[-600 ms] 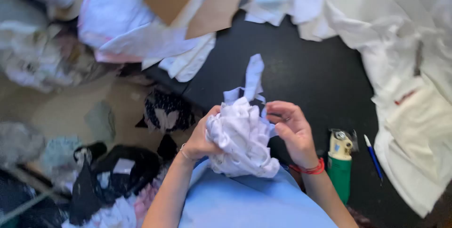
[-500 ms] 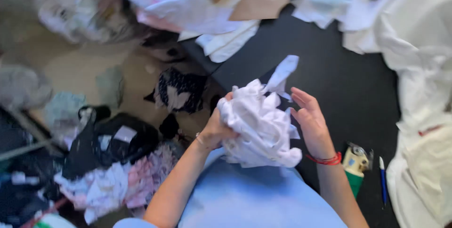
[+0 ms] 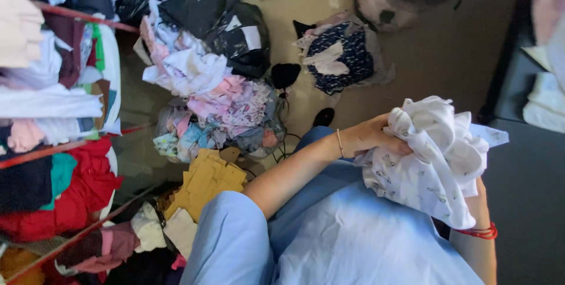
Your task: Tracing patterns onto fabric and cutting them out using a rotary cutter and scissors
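Head view. White garment bundle [image 3: 432, 158] with small print sits crumpled at 3 o'clock, held against the light-blue top [image 3: 329, 232] at lap height. Left hand [image 3: 371, 137]: grip pressed into the bundle's near edge, fingers curled on fabric. Right hand [image 3: 479, 202]: mostly hidden under the cloth, only the wrist with a red band [image 3: 482, 232] shows; grip state cannot be told. Judgement: garment gathered, not folded or laid on any pile; nothing sorted from it yet. Pastel clothes pile [image 3: 218, 108] on the floor at 11 o'clock, dark surface [image 3: 524, 173] at 3 o'clock.
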